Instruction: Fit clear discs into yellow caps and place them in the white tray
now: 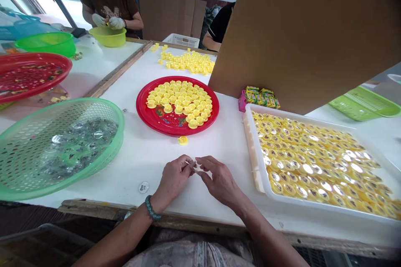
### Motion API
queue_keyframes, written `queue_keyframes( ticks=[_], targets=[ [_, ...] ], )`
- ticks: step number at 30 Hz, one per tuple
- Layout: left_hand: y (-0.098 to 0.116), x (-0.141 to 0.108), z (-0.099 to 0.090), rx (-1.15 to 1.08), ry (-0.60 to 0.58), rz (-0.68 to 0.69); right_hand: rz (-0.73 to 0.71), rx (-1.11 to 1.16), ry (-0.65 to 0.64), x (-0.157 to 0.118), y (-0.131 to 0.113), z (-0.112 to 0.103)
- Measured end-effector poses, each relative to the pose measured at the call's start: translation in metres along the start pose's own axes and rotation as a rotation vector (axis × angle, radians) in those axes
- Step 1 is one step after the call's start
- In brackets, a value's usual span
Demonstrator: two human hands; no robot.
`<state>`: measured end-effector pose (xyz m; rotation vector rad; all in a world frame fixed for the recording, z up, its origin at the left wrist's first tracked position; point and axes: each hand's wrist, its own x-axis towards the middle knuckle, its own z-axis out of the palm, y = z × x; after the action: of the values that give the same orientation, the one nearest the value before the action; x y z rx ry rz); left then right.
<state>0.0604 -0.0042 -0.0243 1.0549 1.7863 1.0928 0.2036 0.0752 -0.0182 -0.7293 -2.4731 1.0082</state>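
The left hand (176,180) pinches a small piece (195,164) at its fingertips; the right hand (222,182) meets it, whether gripping I cannot tell; a yellow cup (182,140) sits just beyond.

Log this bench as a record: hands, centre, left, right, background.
Hands: left hand and right hand close together, fingertips at something too small to identify
Centre: red tray of yellow cup-shaped pieces; another yellow piece nearer the hands
Left: green basket of clear discs; one disc on the table
Right: white tray of yellow pieces with glossy tops
Background: co-worker's gloved hands above yellow bowl
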Motion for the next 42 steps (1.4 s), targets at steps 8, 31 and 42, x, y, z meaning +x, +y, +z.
queue_keyframes(
  ticks=[8, 31, 42],
  targets=[
    [-0.004, 0.018, -0.005, -0.015, -0.03, -0.036, 0.086, -0.104, 0.179, 0.006, 0.005, 0.016],
    [-0.021, 0.077, 0.005, 0.378, 0.165, 0.215, -0.061, -0.16, 0.08, 0.041, 0.05, -0.036],
    [-0.032, 0.085, 0.012, 0.204, 0.026, 0.305, -0.118, -0.265, -0.077, 0.06, 0.056, -0.03]
  ],
)
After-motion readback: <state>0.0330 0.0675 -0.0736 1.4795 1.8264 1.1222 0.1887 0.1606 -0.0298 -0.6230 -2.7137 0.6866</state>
